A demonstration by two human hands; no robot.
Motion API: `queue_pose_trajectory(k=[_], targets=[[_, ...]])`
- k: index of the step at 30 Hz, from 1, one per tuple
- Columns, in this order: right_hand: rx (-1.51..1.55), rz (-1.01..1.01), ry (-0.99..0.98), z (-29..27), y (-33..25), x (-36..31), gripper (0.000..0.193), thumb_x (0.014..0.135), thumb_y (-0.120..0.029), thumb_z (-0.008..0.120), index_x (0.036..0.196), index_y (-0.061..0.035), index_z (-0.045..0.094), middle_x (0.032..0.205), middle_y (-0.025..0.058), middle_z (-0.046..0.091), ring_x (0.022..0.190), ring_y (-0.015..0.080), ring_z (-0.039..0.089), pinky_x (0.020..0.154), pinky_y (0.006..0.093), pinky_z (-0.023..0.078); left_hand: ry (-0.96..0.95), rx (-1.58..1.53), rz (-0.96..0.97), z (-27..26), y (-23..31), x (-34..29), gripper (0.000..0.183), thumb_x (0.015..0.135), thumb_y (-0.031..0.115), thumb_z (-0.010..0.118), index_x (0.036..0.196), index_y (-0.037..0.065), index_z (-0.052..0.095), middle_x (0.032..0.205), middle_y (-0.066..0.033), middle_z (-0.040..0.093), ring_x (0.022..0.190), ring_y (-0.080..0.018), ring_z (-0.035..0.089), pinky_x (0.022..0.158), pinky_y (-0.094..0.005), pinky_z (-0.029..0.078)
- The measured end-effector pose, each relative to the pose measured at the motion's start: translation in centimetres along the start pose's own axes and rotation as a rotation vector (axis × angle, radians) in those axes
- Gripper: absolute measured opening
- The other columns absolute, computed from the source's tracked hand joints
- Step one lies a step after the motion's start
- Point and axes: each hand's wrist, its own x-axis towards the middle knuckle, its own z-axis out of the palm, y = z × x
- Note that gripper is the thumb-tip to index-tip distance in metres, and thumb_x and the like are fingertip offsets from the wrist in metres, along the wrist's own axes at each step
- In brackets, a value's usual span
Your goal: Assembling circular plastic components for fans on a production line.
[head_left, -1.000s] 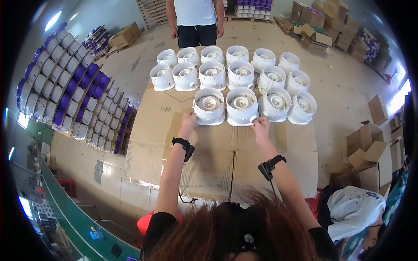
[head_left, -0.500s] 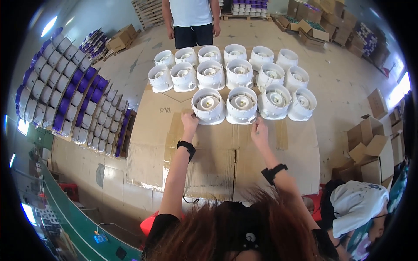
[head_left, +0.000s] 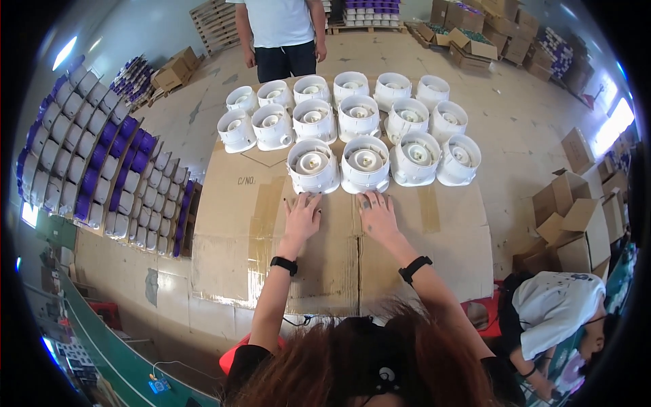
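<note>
White round plastic housings, each with a ring-shaped inner hub, stand upright in three rows on a cardboard surface (head_left: 325, 264). My left hand (head_left: 302, 218) lies low with its fingers spread, their tips at the near edge of the leftmost front housing (head_left: 312, 169). Beside it, my right hand (head_left: 380, 218) stretches its fingers to the foot of the second front housing (head_left: 365, 166). Neither hand grips anything; whether the fingertips press on the housings is hard to tell. Two more housings, a third (head_left: 415, 160) and a fourth (head_left: 459, 161), complete the front row.
A person (head_left: 279, 34) stands beyond the far edge. Tall stacks of white and purple parts (head_left: 102, 163) rise at the left. Open cartons (head_left: 573, 224) lie at the right, near another person (head_left: 559, 308) bent over a green bench. A green bench (head_left: 115, 346) runs along the lower left.
Both hands have left the sides of the two left front housings and come round to their near edge, fingers now spread. The view has shifted slightly.
</note>
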Motion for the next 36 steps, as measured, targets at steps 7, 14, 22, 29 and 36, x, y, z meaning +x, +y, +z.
queue_pose_trajectory(k=[7, 14, 22, 29, 36], targets=[[-0.001, 0.025, 0.065, 0.9, 0.4, 1.2, 0.040, 0.082, -0.021, 0.048, 0.120, -0.0078, 0.042, 0.118, 0.0099, 0.037, 0.116, 0.0287, 0.034, 0.094, 0.0523, 0.029, 0.031, -0.015, 0.109, 1.3, -0.9, 2.4, 0.036, 0.076, 0.014, 0.049, 0.112, 0.012, 0.048, 0.110, -0.0114, 0.045, 0.104, -0.0307, 0.047, 0.091, -0.0599, 0.029], [0.113, 0.028, 0.048, 1.3, 1.3, 2.0, 0.041, 0.081, -0.021, 0.049, 0.120, -0.0093, 0.041, 0.118, 0.0086, 0.037, 0.116, 0.0287, 0.032, 0.096, 0.0497, 0.029, 0.053, -0.106, 0.165, 2.5, -2.7, 3.8, 0.038, 0.071, 0.005, 0.048, 0.109, 0.009, 0.051, 0.105, -0.0130, 0.045, 0.101, -0.0295, 0.047, 0.090, -0.0548, 0.033], [0.096, 0.096, -0.037, 1.6, 0.7, 2.2, 0.043, 0.084, -0.023, 0.044, 0.124, -0.0087, 0.037, 0.124, 0.0098, 0.034, 0.121, 0.0296, 0.028, 0.099, 0.0505, 0.024, 0.028, -0.160, 0.173, 2.3, -4.1, 3.8, 0.042, 0.070, 0.002, 0.046, 0.110, 0.011, 0.050, 0.108, -0.0129, 0.045, 0.102, -0.0306, 0.046, 0.090, -0.0531, 0.033], [0.063, 0.156, -0.142, 1.0, 0.6, -0.1, 0.048, 0.088, -0.030, 0.034, 0.131, -0.0089, 0.030, 0.138, 0.0093, 0.022, 0.127, 0.0310, 0.021, 0.101, 0.0518, 0.021, -0.050, 0.032, 0.064, 0.4, -1.6, 2.8, 0.043, 0.072, 0.008, 0.046, 0.114, 0.015, 0.049, 0.118, -0.0079, 0.045, 0.110, -0.0291, 0.043, 0.095, -0.0537, 0.028], [0.316, 0.238, 0.105, -5.7, 0.7, -8.7, 0.039, 0.088, -0.025, 0.039, 0.121, -0.0054, 0.043, 0.133, 0.0150, 0.032, 0.124, 0.0350, 0.028, 0.100, 0.0505, 0.022, -0.215, 0.056, 0.054, 0.0, 0.4, -0.6, 0.043, 0.077, 0.019, 0.047, 0.119, 0.012, 0.045, 0.130, -0.0135, 0.036, 0.119, -0.0328, 0.035, 0.097, -0.0527, 0.026]])
